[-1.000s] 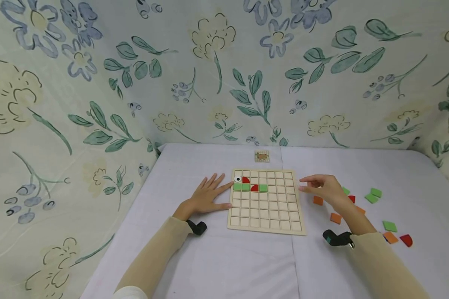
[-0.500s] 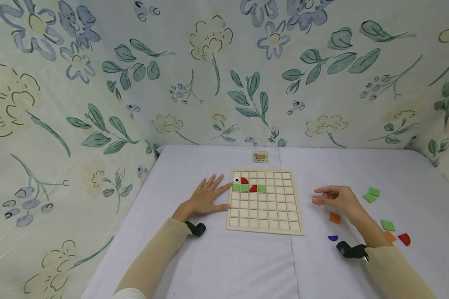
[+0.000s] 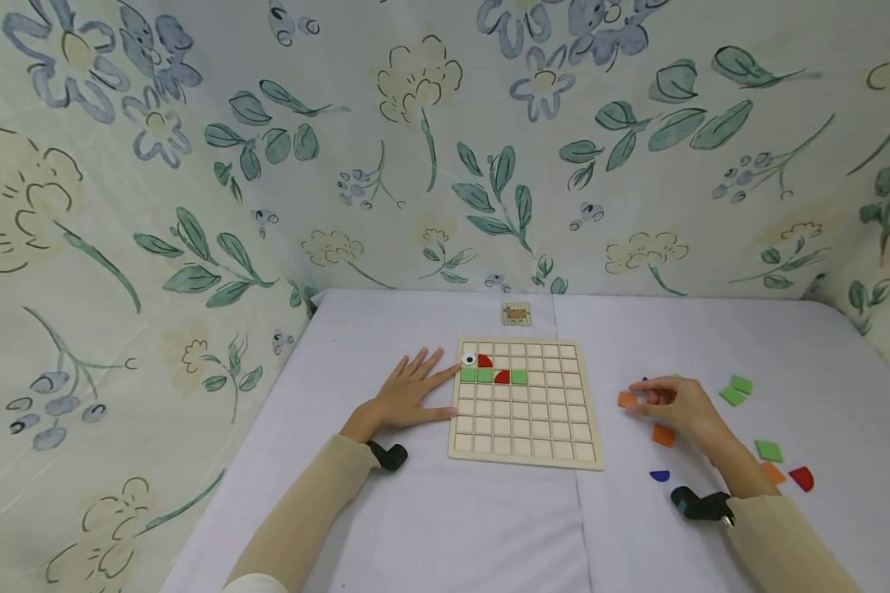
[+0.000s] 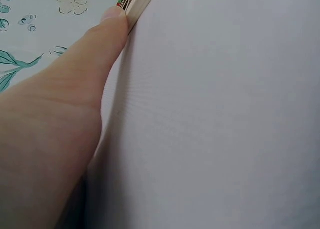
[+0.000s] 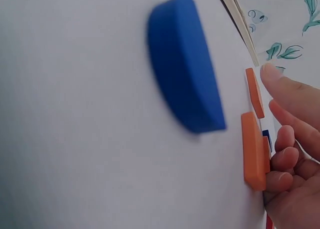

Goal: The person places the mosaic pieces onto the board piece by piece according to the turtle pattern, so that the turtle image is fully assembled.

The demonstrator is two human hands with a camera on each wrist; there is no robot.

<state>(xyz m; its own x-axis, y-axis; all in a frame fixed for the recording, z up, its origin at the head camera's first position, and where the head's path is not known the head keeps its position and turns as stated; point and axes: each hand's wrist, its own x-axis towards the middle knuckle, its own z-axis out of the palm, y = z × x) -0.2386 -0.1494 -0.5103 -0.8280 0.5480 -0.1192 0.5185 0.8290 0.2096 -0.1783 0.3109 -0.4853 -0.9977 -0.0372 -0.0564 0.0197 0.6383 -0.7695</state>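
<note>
Left hand point(image 3: 403, 397), fingers spread, touches board point(image 3: 541, 430). Right hand point(image 3: 684, 407) at orange tile point(image 3: 626, 399); cannot tell whether fingers grip it.

Orange square tile point(image 3: 627, 399), apparently flat

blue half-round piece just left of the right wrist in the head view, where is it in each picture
Head: the blue half-round piece lies right of centre, low, just below an orange square.
Left wrist: not in it.
Right wrist: the blue half-round piece is large and close, upper middle.
Shared landmark: the floral cloth, across the top in head, top left in left wrist, top right in right wrist.
</note>
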